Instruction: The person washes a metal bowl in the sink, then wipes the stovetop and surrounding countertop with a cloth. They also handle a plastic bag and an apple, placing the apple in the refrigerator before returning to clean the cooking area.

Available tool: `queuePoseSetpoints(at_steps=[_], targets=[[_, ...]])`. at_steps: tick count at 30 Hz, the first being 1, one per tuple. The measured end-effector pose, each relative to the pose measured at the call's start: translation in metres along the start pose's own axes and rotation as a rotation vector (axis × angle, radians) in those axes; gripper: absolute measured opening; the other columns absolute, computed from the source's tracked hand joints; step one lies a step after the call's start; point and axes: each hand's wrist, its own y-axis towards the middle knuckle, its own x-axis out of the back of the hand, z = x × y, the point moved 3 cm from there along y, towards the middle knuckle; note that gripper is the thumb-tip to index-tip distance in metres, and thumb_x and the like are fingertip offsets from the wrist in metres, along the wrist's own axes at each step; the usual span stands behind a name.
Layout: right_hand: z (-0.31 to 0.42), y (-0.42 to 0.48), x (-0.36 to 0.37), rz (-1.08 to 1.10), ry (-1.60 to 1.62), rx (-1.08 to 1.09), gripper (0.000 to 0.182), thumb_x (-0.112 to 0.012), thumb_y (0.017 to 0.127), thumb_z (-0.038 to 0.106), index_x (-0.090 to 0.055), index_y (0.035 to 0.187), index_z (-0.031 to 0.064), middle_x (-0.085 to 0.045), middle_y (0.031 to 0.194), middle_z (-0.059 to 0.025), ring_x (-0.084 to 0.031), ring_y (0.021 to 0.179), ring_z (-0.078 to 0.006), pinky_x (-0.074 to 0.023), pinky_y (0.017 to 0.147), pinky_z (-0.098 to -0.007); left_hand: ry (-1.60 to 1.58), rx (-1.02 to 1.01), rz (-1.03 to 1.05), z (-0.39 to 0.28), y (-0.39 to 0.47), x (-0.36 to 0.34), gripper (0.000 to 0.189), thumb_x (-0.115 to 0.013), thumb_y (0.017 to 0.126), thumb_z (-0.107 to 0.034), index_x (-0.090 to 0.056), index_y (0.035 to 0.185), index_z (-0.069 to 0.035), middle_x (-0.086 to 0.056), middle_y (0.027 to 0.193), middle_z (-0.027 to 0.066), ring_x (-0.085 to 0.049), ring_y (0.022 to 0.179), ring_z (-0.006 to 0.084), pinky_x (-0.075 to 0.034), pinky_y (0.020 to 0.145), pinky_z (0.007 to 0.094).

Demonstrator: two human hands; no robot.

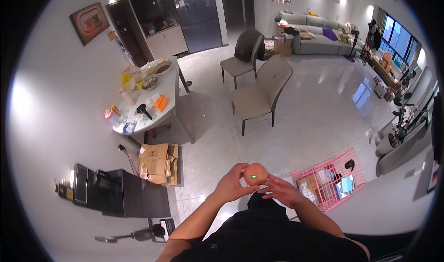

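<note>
A round, reddish-orange fruit [256, 174], its exact kind not plain, is held up in front of my body over the tiled floor. A small green mark with a bright spot shows on its face. My left hand [233, 185] grips it from the left, thumb below and fingers above. On the other side, the fingertips of my right hand [281, 192] meet the lower right of the fruit, with the fingers spread.
Flattened cardboard boxes [154, 163] lean at left below a cluttered white table [170, 107]. Two chairs [255, 101] stand ahead. A pink wire cage [324, 206] is at right; a dark cabinet [145, 201] and a floor cleaner [142, 235] are at left.
</note>
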Motion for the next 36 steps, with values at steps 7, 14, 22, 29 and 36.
queuePoseSetpoints(at_steps=[7, 14, 22, 29, 36], targets=[[0.1, 0.228, 0.114, 0.013, -0.127, -0.052, 0.079, -0.062, 0.099, 0.039, -0.025, 0.16, 0.0039, -0.049, 0.151, -0.0147, -0.058, 0.121, -0.024, -0.0459, 0.104, -0.0392, -0.045, 0.141, -0.009, 0.109, 0.218, 0.08, 0.084, -0.086, 0.077, -0.038, -0.044, 0.137, 0.002, -0.063, 0.122, 0.019, -0.065, 0.111, 0.0283, -0.052, 0.094, 0.0373], [0.187, 0.531, 0.129, 0.258, -0.513, -0.25, 0.049, -0.055, 0.105, 0.029, -0.052, 0.147, 0.0044, -0.068, 0.129, -0.0062, -0.066, 0.105, -0.014, -0.0501, 0.094, -0.0301, -0.227, 0.345, -0.489, 0.207, 0.337, 0.241, 0.072, -0.085, 0.08, -0.029, -0.048, 0.133, 0.003, -0.063, 0.12, 0.0147, -0.063, 0.111, 0.021, -0.052, 0.094, 0.0347], [0.301, 0.835, 0.177, 0.321, -0.631, -0.144, 0.039, -0.057, 0.103, 0.029, -0.064, 0.132, 0.004, -0.07, 0.12, -0.0077, -0.065, 0.109, -0.0142, -0.0502, 0.095, -0.0312, -0.791, 0.476, -0.733, 0.349, 0.493, 0.389, 0.053, -0.072, 0.089, -0.027, -0.053, 0.132, -0.002, -0.065, 0.116, 0.0129, -0.068, 0.093, 0.0221, -0.059, 0.078, 0.036], [0.393, 1.001, 0.3, -0.192, -0.463, -0.116, 0.032, -0.059, 0.102, 0.023, -0.065, 0.127, 0.0033, -0.072, 0.109, -0.0082, -0.067, 0.096, -0.0163, -0.053, 0.087, -0.0311, -0.921, 0.253, -0.234, 0.369, 0.807, 0.542, 0.06, -0.066, 0.092, -0.04, -0.048, 0.14, -0.009, -0.061, 0.125, 0.0111, -0.067, 0.097, 0.0258, -0.055, 0.087, 0.0422], [0.498, 1.157, 0.426, -0.609, -0.323, -0.062, 0.032, -0.058, 0.1, 0.028, -0.066, 0.121, 0.0055, -0.072, 0.103, -0.0056, -0.065, 0.088, -0.0135, -0.0505, 0.082, -0.0291, -1.493, -0.19, -0.096, 0.362, 1.081, 0.722, 0.075, -0.07, 0.085, -0.033, -0.04, 0.148, -0.007, -0.051, 0.145, 0.0186, -0.067, 0.099, 0.0315, -0.054, 0.09, 0.0453]])
